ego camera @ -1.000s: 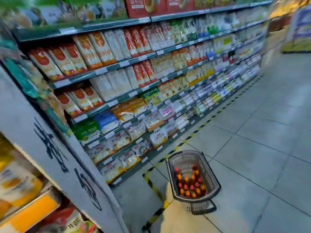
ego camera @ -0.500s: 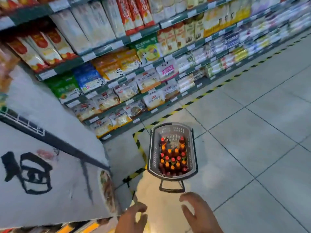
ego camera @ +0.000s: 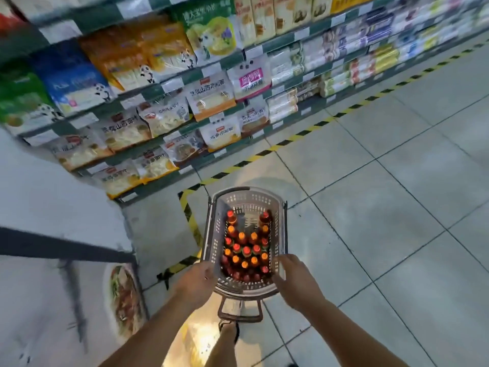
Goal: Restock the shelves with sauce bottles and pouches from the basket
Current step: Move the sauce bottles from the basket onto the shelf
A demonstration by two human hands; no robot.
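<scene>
Our left hand (ego camera: 197, 283) and right hand (ego camera: 296, 280) reach the near rim of the grey perforated plastic basket (ego camera: 247, 205) at six o'clock; whether their fingers grip it, we cannot tell. The red- and orange-capped sauce bottles (ego camera: 246, 250) stand inside, so next we probably lift it.

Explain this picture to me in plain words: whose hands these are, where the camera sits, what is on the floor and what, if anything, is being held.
There is no machine here. The camera is worn on a person's head and looks forward and down, so the two bare arms are the wearer's own. On the tiled floor stands a grey plastic basket packed with upright sauce bottles with red and orange caps. The left hand and the right hand reach down to the basket's near corners; whether the fingers already grip the rim I cannot tell. To the left are the shelves, stocked with bagged noodles.
</scene>
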